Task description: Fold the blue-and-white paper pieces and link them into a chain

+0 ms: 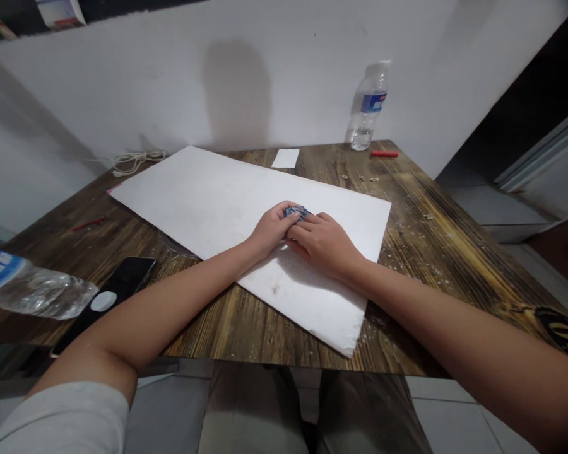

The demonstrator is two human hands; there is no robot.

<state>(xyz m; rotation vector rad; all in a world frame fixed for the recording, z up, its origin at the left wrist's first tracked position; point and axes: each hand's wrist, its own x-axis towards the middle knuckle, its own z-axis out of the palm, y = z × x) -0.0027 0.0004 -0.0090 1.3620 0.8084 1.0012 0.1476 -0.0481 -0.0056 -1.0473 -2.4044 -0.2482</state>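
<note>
A large white board lies slantwise on a dark wooden table. Both my hands meet near its middle. My left hand and my right hand are closed together over a small blue-grey thing, which peeks out between the fingertips. Most of it is hidden, so I cannot make out what it is. Both wrists rest on the board.
A clear water bottle stands at the back by the white wall, a red marker beside it. A small white paper lies behind the board. At left lie another bottle, a black phone, a red pen and a coiled cord.
</note>
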